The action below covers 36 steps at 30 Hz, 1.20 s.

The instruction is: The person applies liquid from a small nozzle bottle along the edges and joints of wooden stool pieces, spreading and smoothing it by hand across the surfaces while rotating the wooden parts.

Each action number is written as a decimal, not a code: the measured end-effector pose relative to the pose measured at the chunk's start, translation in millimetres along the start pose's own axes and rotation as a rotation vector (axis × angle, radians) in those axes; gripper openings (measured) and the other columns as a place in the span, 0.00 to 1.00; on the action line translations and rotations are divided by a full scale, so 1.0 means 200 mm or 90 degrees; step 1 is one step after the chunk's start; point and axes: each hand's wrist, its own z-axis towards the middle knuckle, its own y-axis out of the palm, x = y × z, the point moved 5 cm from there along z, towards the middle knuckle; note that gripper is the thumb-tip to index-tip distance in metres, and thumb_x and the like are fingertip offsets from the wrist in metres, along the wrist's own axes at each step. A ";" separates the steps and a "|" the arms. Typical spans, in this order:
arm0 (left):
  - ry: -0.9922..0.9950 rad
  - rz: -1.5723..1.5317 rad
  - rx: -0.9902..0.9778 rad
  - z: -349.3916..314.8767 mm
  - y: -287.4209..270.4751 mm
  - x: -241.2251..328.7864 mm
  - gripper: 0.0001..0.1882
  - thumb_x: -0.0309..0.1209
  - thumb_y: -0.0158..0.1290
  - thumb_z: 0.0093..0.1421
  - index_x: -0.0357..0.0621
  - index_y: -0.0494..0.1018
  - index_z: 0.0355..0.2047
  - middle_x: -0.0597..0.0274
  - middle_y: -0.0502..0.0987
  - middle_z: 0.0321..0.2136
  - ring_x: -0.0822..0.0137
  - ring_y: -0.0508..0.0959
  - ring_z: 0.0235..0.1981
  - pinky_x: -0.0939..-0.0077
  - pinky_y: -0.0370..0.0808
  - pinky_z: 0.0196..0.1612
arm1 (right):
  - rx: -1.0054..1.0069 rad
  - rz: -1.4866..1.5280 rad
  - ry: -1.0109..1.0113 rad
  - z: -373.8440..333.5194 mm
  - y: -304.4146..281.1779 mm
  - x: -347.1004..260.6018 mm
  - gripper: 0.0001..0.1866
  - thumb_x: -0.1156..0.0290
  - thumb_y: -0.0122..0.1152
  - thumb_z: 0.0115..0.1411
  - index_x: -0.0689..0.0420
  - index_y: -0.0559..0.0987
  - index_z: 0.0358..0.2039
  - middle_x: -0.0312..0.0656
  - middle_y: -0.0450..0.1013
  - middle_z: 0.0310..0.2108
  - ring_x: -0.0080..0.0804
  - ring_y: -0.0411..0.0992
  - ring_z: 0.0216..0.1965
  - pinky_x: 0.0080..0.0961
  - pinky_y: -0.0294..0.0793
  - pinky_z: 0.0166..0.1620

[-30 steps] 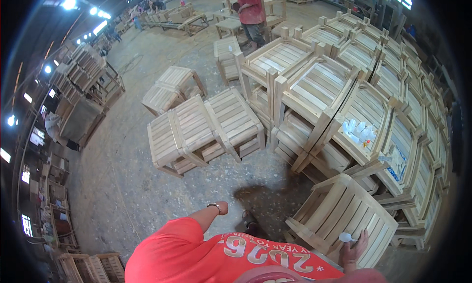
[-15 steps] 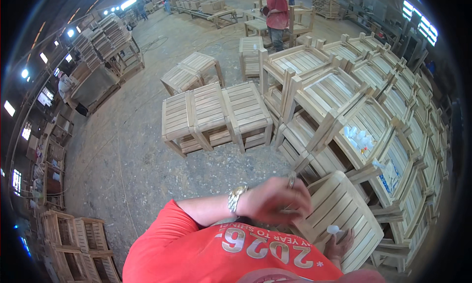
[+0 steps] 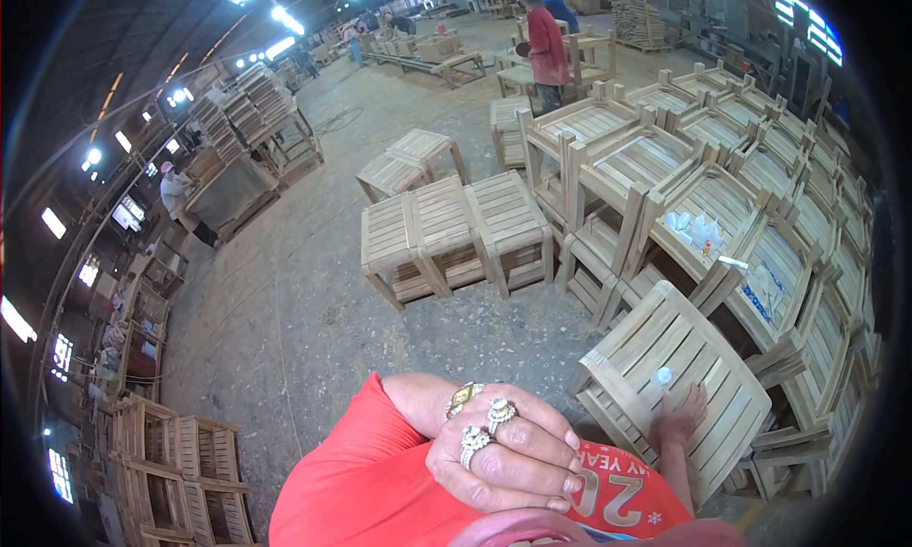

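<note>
My left hand [image 3: 503, 447] is held in front of my chest over the red shirt, palm inward, fingers stretched out and holding nothing. Chunky rings sit on two of its fingers, and there is a gold-and-silver band at the wrist. Lower right, my right hand [image 3: 682, 416] rests on the slatted top of a pale wooden stool [image 3: 722, 409] with fingers apart. Just beyond its fingers, a small translucent white object [image 3: 663, 376] stands on the slats; its exact kind is too small to tell.
Slatted wooden tables [image 3: 456, 226] stand on the concrete floor ahead. Stacked upturned tables [image 3: 636, 162] fill the right; one holds white pieces [image 3: 693, 232], another blue-and-white bits [image 3: 763, 289]. A person in red [image 3: 548, 48] stands far off, another [image 3: 177, 194] at left. Wooden frames [image 3: 180, 471] stand lower left.
My left hand has dropped from a raised, blurred position down toward my chest. My right hand now lies flatter on the stool, apart from the small white object. The view has tilted upward.
</note>
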 end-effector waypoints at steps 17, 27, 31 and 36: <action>-0.093 0.315 0.227 0.23 -0.10 0.03 0.06 0.27 0.53 0.64 0.43 0.67 0.38 0.61 0.71 0.33 0.65 0.77 0.29 0.66 0.77 0.40 | -0.002 0.001 0.000 -0.03 -0.12 -0.10 0.37 0.52 0.62 0.57 0.61 0.65 0.61 0.53 0.58 0.64 0.49 0.53 0.67 0.51 0.50 0.67; -0.089 -0.006 0.215 0.22 -0.01 0.08 0.08 0.28 0.52 0.64 0.43 0.68 0.27 0.54 0.79 0.28 0.60 0.80 0.29 0.64 0.78 0.38 | -0.007 0.016 -0.001 -0.03 -0.05 -0.03 0.38 0.49 0.63 0.56 0.59 0.65 0.61 0.52 0.58 0.64 0.49 0.53 0.67 0.51 0.48 0.67; 0.009 0.081 0.081 0.16 0.10 0.14 0.08 0.23 0.54 0.59 0.40 0.68 0.24 0.52 0.80 0.25 0.59 0.81 0.26 0.66 0.82 0.33 | 0.016 0.017 -0.024 -0.02 -0.03 -0.03 0.37 0.49 0.62 0.56 0.58 0.66 0.60 0.52 0.58 0.65 0.49 0.53 0.67 0.51 0.48 0.67; 0.158 0.133 0.136 0.06 0.25 0.18 0.10 0.24 0.46 0.60 0.39 0.67 0.21 0.42 0.77 0.28 0.49 0.79 0.28 0.58 0.80 0.31 | 0.005 -0.013 -0.018 -0.01 -0.01 -0.03 0.37 0.50 0.62 0.56 0.58 0.65 0.60 0.52 0.58 0.65 0.49 0.53 0.67 0.52 0.49 0.67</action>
